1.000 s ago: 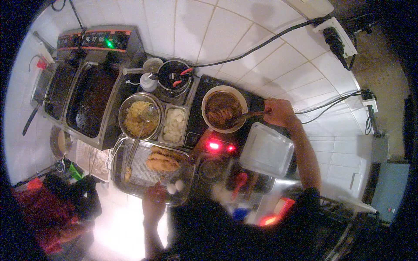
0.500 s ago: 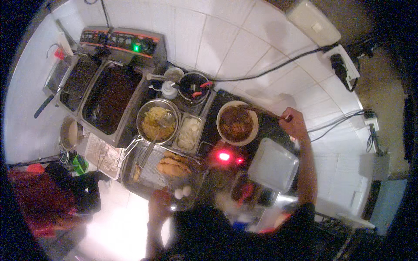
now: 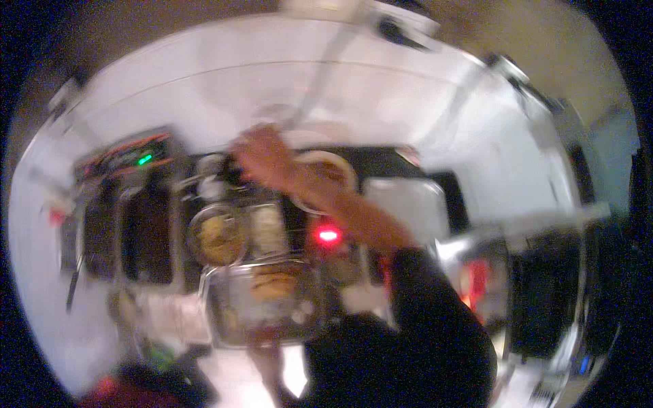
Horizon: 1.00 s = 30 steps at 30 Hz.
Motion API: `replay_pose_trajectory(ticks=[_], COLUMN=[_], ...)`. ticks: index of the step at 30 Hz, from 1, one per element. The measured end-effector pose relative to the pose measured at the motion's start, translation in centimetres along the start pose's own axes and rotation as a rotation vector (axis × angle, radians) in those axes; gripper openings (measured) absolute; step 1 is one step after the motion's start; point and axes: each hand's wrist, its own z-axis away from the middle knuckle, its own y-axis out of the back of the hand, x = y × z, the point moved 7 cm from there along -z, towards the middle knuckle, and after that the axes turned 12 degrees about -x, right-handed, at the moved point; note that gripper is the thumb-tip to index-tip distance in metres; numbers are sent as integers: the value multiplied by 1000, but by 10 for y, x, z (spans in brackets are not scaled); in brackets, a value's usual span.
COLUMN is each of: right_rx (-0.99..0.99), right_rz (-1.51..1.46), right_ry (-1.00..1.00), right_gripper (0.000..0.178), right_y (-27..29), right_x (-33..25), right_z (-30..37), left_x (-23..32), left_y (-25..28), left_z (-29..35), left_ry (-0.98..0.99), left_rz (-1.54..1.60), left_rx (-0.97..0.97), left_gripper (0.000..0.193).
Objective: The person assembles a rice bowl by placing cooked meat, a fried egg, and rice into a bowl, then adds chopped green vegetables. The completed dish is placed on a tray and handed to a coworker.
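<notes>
The picture is smeared by motion. My right hand (image 3: 262, 153) reaches across a round bowl (image 3: 343, 163) to the spot behind the small containers; its fingers are too blurred to read. My forearm covers much of the bowl and its contents. At the near edge of a metal tray (image 3: 224, 326) is my left hand (image 3: 264, 338), also blurred, its fingers hard to make out. Golden fried pieces (image 3: 273, 282) lie on the tray. Behind it stand a steel bowl of yellow food (image 3: 221, 238) and a rectangular container of pale food (image 3: 267, 231).
A two-basin fryer (image 3: 146, 234) with a green-lit panel stands at the left. Right of the round bowl lies a translucent lidded box (image 3: 405, 204). A red light (image 3: 328, 235) glows near the middle. White tiled wall (image 3: 224, 88) closes the back.
My right hand has let go of the long brown utensil in the round bowl and swung left over the bowl. The view has turned, shifting everything. My left hand stays by the tray's near edge.
</notes>
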Motion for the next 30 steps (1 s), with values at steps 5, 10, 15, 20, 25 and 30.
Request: replay_pose_trajectory(ticks=[5, 10, 15, 20, 25, 30], right_rx=[500, 196, 406, -100, -114, -214], right_rz=[-430, -632, -204, -239, -306, -197], right_ry=[-445, -1561, -2145, -2323, -2306, -2325], right_gripper=[28, 22, 35, 52, 49, 74], right_y=[80, 52, 65, 20, -15, -14], right_x=[-9, 7, -60, -35, 11, 19], right_z=[223, 613, 901, 1015, 1019, 1037], left_x=[3, 83, 124, 154, 175, 200], left_y=[-39, -97, -175, -290, -370, -412], left_z=[-29, -56, -42, 7, 69, 119], left_ry=[-104, -365, -490, -606, -672, -777], left_rz=[-58, -177, -338, -484, -689, -489], left_rx=[-375, -664, -763, -867, -836, -732], left_gripper=[45, 44, 37, 30, 24, 17])
